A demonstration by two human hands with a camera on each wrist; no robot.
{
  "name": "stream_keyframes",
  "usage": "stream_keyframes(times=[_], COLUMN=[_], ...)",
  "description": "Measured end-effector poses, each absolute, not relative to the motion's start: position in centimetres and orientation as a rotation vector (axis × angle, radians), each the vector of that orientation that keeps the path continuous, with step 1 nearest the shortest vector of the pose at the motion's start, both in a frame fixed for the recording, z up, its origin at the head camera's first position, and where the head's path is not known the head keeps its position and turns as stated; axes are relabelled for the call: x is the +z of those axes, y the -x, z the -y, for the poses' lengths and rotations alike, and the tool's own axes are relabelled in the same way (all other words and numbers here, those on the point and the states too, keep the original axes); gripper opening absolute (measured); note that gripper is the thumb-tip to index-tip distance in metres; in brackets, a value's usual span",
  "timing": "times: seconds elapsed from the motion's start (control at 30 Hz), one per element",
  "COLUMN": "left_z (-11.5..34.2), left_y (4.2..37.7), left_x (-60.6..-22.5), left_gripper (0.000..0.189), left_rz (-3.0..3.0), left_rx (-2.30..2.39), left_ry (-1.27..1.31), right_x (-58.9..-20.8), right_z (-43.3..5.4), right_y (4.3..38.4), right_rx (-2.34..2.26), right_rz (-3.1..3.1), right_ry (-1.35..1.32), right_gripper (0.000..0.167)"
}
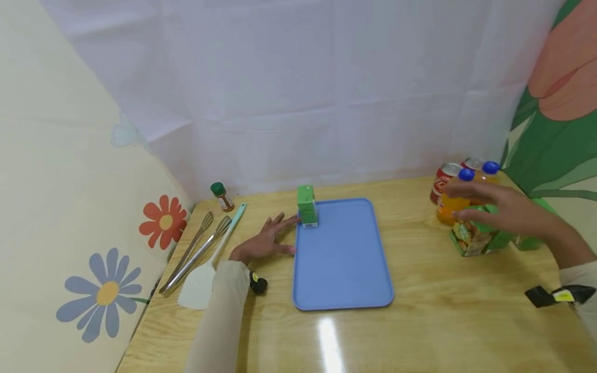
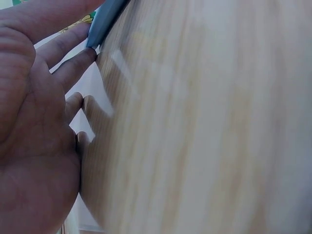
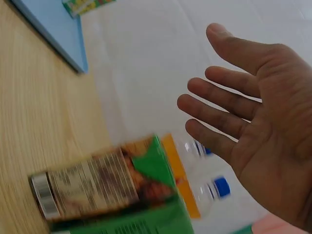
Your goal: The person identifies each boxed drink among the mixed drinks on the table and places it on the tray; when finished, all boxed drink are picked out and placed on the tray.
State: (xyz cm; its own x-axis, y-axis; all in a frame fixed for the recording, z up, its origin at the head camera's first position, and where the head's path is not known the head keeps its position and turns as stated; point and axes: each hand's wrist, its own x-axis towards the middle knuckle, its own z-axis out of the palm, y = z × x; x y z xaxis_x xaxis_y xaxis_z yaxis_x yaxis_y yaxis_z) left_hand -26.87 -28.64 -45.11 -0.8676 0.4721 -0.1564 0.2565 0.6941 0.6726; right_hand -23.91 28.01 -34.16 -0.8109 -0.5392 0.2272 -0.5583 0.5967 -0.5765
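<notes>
A blue tray (image 1: 342, 264) lies on the wooden table, with a small green drink carton (image 1: 307, 204) upright in its far left corner. My left hand (image 1: 267, 241) is at the tray's left edge, fingers spread, fingertips right at the rim. In the left wrist view its palm is bare beside the tray's edge (image 2: 105, 22). Over on the right, my right hand (image 1: 506, 207) hovers above a group of packages, fingers extended and nothing held. Below it stands a green box with a food picture (image 1: 468, 241); the right wrist view shows the box's printed side (image 3: 92, 185).
Behind the right hand are orange drink bottles (image 1: 446, 211) with blue caps and red cans (image 1: 443, 182). At the left lie a white spatula (image 1: 198, 285), a whisk (image 1: 205, 223) and metal tongs (image 1: 198, 257). A green-capped spice jar (image 1: 224, 199) stands near the back cloth (image 1: 280, 103).
</notes>
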Motion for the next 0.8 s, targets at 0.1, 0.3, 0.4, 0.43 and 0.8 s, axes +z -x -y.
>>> stream_keyframes(times=[0.1,0.3,0.4,0.43,0.8], left_z=[28.6,28.6,28.5,28.6,28.5], left_y=[26.9,26.7,26.6,26.6,26.7], left_x=[-45.2,-45.0,-44.9,-44.9,-44.7], left_gripper=[0.088,0.088,0.087,0.087,0.087], left_rz=[-2.579,-2.592,-2.598,-2.598,-2.605], left_rx=[0.956,0.954,0.948,0.948,0.941], left_ry=[-0.562,-0.561,-0.579,-0.577,-0.599], right_x=[-34.5,-35.6,-36.1,-36.3,-37.7], right_z=[-29.9,-32.2,-32.6,-32.5,-32.7], right_y=[23.6,23.4,23.5,23.6,24.7], right_rx=[0.996,0.85,0.817,0.803,0.763], right_rz=[2.839,3.012,3.038,3.034,3.011], right_ry=[-0.881,-0.797,-0.831,-0.845,-0.892], right_gripper=[0.058,0.059,0.062,0.063,0.067])
